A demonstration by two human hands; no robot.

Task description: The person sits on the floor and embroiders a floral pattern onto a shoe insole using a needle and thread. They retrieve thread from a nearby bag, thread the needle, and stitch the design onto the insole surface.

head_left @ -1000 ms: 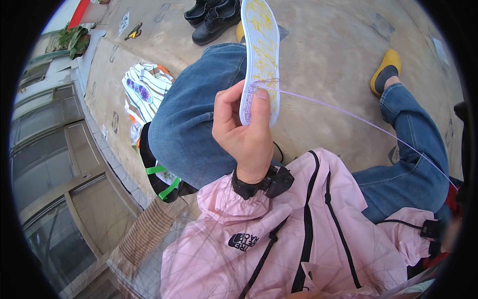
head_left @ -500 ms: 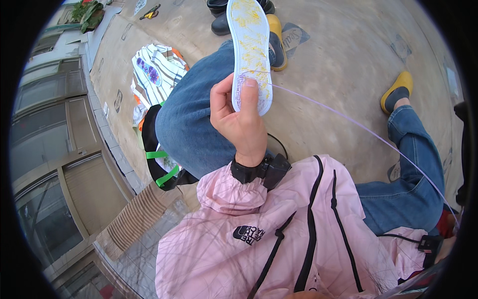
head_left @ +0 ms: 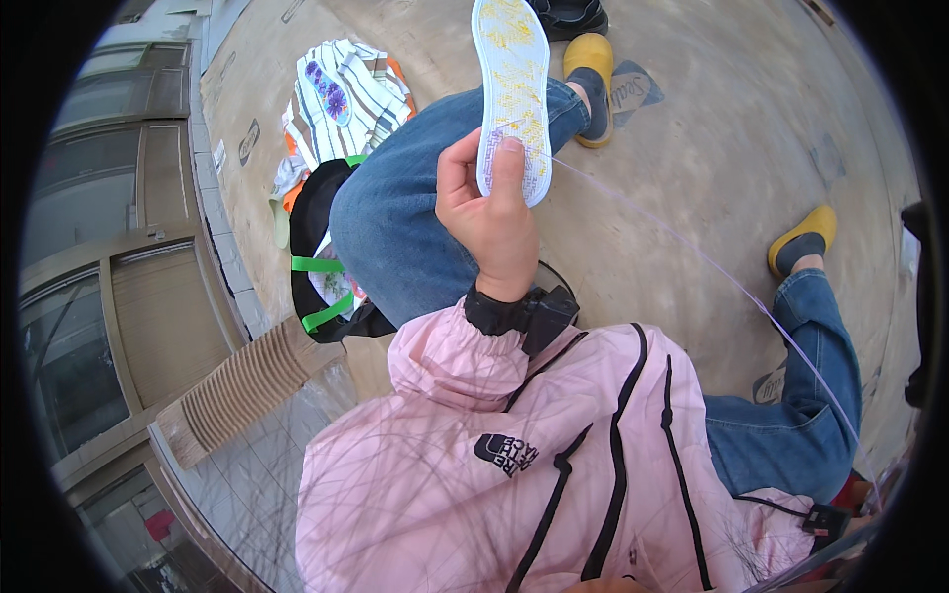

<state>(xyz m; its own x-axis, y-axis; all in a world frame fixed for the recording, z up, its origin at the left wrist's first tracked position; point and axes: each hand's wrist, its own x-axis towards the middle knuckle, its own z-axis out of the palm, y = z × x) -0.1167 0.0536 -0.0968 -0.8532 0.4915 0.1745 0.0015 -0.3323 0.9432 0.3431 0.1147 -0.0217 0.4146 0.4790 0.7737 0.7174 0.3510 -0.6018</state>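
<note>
My left hand (head_left: 494, 212) holds a white insole (head_left: 514, 84) upright by its lower end, thumb on the face and fingers curled behind. Yellow stitched patterns cover most of the insole, with purple stitching close to my thumb. From there a thin purple thread (head_left: 682, 240) stretches down to the right rim, past my bent right leg. At that rim my right wrist wears a black device (head_left: 826, 520); the right hand beyond it is mostly cut off, and its fingers do not show.
On the left, beside my knee, lie a striped cloth (head_left: 341, 119) with a purple-patterned insole (head_left: 326, 94) on it and a black bag (head_left: 308, 222) with green straps. Dark shoes (head_left: 571, 18) stand at the top. Corrugated cardboard (head_left: 242, 390) lies near the glazed doors (head_left: 74, 346).
The view has shifted, so the floor things sit differently in the picture. My left hand still grips the insole. The purple thread still runs to the right rim, where less of my right hand shows.
</note>
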